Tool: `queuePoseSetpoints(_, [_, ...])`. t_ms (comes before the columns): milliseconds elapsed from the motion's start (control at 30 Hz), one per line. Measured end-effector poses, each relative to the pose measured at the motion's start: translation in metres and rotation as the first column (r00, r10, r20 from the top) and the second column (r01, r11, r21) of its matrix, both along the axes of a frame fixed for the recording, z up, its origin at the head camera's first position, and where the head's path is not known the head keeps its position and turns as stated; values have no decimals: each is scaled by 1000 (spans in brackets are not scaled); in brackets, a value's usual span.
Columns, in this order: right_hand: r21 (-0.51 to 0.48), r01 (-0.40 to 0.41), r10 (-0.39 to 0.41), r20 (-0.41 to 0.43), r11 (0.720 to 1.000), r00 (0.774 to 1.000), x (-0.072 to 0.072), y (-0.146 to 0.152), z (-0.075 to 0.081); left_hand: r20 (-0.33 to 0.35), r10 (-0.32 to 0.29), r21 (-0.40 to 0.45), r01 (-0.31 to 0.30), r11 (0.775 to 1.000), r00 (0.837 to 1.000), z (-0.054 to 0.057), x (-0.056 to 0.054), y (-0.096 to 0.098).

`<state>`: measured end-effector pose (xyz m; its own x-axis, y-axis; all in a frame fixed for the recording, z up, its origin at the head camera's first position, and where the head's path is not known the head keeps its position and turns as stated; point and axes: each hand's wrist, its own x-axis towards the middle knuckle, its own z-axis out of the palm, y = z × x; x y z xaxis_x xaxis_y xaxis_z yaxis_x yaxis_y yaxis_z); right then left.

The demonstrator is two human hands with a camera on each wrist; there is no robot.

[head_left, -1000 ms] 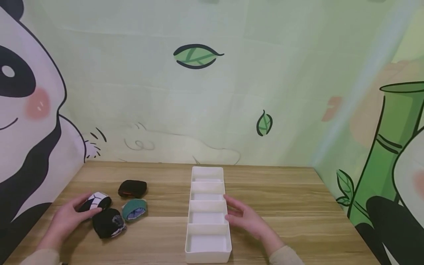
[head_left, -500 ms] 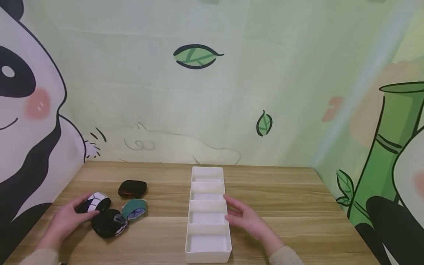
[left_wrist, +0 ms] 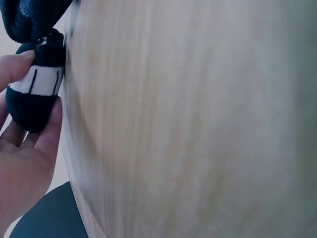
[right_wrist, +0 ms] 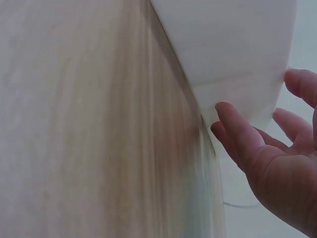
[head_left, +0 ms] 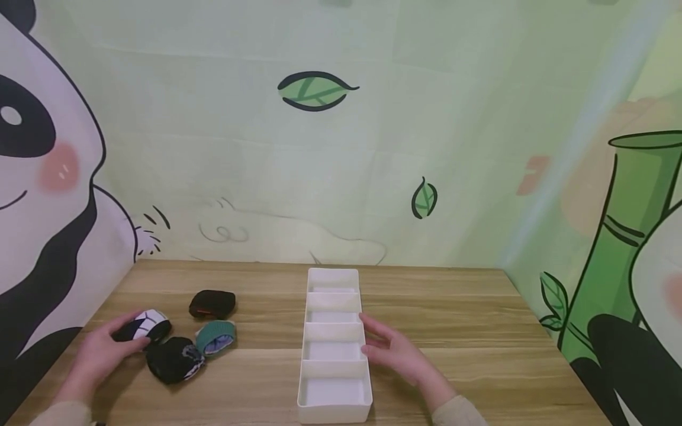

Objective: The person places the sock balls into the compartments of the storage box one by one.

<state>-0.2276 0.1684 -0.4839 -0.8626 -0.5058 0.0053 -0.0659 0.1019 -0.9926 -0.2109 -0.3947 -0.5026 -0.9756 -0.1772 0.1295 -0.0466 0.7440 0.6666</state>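
Note:
My left hand (head_left: 101, 350) pinches a black-and-white rolled-up pair of socks (head_left: 151, 324) between thumb and fingers; the left wrist view shows the white band (left_wrist: 42, 80) between its dark ends. Right beside it lies a black sock bundle with a grey pattern (head_left: 173, 361). A teal sock bundle (head_left: 215, 338) and a plain black one (head_left: 212, 303) sit farther right and back. Over at the white divided box (head_left: 337, 370), my right hand (head_left: 394, 352) touches the right side wall with extended fingertips. In the right wrist view, fingers (right_wrist: 237, 126) rest along that wall (right_wrist: 237, 44).
The box stands lengthwise on the wooden table (head_left: 453, 331), its several compartments in a row. Behind the table hangs a printed backdrop (head_left: 213, 148) with pandas, leaves and bamboo.
My left hand has shifted slightly left, bringing the black-and-white socks with it. The neighbouring patterned black bundle has settled a little. My right hand and the box stay where they were.

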Motion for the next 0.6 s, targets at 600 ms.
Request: queuePoseSetpoints(600, [1,27,-27,16,1000,1000,2,-2,-1,25,60,127,-63,990,998,25,2,11])
